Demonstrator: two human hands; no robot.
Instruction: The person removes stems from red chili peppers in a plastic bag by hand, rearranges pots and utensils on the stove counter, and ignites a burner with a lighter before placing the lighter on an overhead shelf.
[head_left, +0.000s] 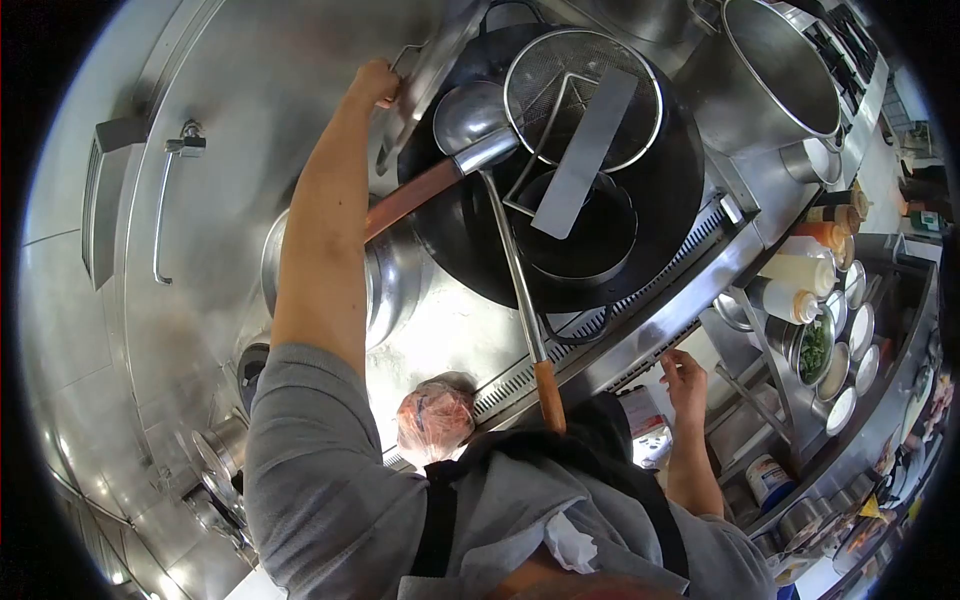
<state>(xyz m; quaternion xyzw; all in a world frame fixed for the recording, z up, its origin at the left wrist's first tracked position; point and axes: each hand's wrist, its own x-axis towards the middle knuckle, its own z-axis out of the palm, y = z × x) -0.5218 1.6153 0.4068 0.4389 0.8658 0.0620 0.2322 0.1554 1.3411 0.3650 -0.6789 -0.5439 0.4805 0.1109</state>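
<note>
My left hand (378,82), arm stretched out, is closed around a thin metal handle (408,52) beside a shiny metal piece (430,85); its full shape is unclear. Close to it is a big black wok (455,245) holding a round mesh strainer (535,75), a ladle (470,110), a flat grey metal strip (590,150) and a dark round pan (610,260). A wooden-handled metal utensil (520,270) leans across the wok's near rim. My right hand (685,380) hangs low beside the counter's front edge, fingers loosely bent and apart, with nothing visible in it.
A clear bag with reddish contents (435,420) lies on the steel counter near my body. A tall steel pot (770,75) stands at upper right. Squeeze bottles (790,300), small bowls and a container of chopped greens (815,350) line the right side. A wall tap (185,145) is at left.
</note>
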